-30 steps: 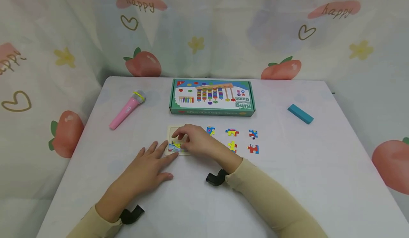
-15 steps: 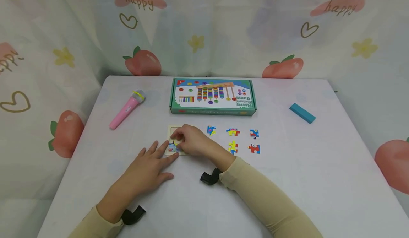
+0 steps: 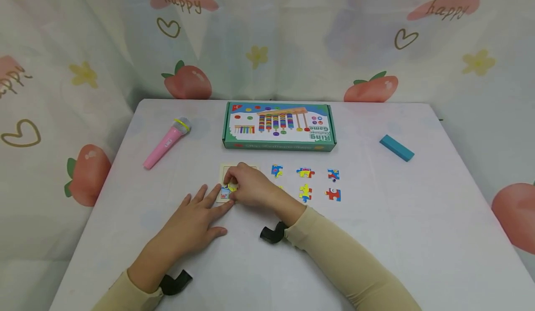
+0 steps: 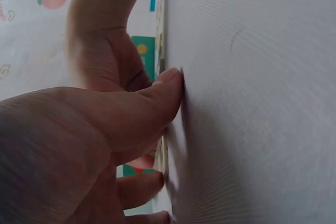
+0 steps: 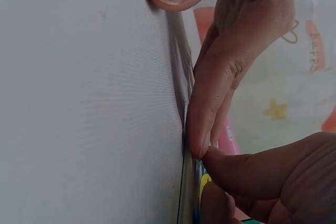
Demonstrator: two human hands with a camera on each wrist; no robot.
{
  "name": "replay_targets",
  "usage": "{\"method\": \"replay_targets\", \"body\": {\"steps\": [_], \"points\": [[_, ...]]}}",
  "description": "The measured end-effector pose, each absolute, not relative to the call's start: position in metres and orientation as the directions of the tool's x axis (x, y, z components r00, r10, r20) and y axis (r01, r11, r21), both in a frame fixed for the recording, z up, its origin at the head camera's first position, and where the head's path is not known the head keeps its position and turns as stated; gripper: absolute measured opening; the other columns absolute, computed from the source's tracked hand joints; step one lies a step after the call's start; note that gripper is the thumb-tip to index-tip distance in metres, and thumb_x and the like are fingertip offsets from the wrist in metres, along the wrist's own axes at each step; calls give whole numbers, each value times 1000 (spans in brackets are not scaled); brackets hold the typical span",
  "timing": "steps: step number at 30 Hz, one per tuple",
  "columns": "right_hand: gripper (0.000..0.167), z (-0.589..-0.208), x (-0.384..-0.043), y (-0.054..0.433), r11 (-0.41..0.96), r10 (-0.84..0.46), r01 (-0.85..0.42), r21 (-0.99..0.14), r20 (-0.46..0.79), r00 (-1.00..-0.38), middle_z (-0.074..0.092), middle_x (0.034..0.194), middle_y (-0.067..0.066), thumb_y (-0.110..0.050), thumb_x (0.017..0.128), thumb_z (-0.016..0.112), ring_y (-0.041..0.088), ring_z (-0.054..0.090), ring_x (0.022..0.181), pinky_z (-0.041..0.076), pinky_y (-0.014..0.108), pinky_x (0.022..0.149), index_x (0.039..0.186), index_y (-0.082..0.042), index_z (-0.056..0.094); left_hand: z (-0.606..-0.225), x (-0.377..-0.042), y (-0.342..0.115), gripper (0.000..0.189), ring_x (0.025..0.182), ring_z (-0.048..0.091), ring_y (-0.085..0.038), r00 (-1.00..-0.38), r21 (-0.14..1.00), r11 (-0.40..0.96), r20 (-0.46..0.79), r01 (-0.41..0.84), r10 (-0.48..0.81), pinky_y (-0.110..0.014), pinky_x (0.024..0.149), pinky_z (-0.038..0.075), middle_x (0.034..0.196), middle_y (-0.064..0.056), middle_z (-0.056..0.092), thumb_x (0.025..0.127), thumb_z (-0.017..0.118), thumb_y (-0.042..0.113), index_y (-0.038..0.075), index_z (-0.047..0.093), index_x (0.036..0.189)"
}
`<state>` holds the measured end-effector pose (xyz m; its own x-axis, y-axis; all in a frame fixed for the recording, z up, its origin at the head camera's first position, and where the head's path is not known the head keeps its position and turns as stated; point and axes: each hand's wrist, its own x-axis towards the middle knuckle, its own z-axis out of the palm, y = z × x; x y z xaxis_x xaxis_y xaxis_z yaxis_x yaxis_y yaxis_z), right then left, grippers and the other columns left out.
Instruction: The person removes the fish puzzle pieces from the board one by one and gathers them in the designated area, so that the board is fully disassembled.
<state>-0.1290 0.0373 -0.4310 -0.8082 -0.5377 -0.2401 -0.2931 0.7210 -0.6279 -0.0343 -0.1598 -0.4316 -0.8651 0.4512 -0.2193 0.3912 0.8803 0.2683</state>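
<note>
A small pale puzzle tray (image 3: 223, 168) lies in front of me in the head view, with blue and yellow picture parts in its lower left. My left hand (image 3: 190, 223) rests palm down with spread fingers, index and thumb side by the tray's lower left corner. Over the tray, my right hand (image 3: 252, 188) has its fingers curled and pinches a yellow-and-blue puzzle piece (image 5: 205, 181) at the tray's surface. In the right wrist view its thumb touches my left index fingertip. The right hand hides most of the tray.
Loose jigsaw pieces (image 3: 305, 192) lie in two rows right of the tray, one partly hidden by the right hand. Behind stands a green game box (image 3: 279, 127). A pink toy microphone (image 3: 165, 145) lies at left, a teal block (image 3: 397, 148) at right.
The right hand has shifted slightly left and its fingers have closed in on the tray's lower left part. The left hand stays in place.
</note>
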Motion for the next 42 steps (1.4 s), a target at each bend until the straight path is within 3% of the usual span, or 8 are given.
{"method": "replay_targets", "body": {"steps": [7,14,22,31,42], "points": [[25,-431,-127,37,719,-525,-281,-636,-233,-819,60,108,1,-11,90,83,17,58,101,51,34,91,111,-18,72,-431,-34,-160,68,162,29,-52,-863,271,879,-222,392,454,-79,120,33,177,-13,32,97,78,49,35,54,159],[30,-431,-127,36,715,-515,-264,-647,-233,-825,63,109,0,-11,92,83,17,58,101,52,35,92,120,-16,75,-426,-33,-159,67,161,31,-53,-864,267,882,-227,389,450,-79,120,34,177,-14,32,98,78,46,34,54,159],[18,-433,-126,36,730,-522,-282,-622,-243,-817,62,113,0,-15,93,82,16,59,102,53,35,94,108,-21,77,-425,-33,-159,66,160,32,-53,-861,280,873,-212,399,462,-80,119,34,177,-14,33,98,78,45,32,55,159],[29,-430,-125,35,738,-527,-288,-610,-254,-811,63,114,0,-15,94,81,16,60,102,53,35,93,123,-19,76,-427,-33,-159,66,160,32,-53,-863,268,875,-208,403,461,-80,119,35,177,-14,32,98,77,45,33,55,159],[25,-428,-123,35,735,-533,-277,-619,-275,-800,62,117,1,-15,95,81,17,59,103,53,37,95,119,-19,76,-427,-32,-158,65,160,32,-53,-864,274,874,-203,402,461,-80,119,34,177,-14,33,98,78,45,32,56,158]]}}
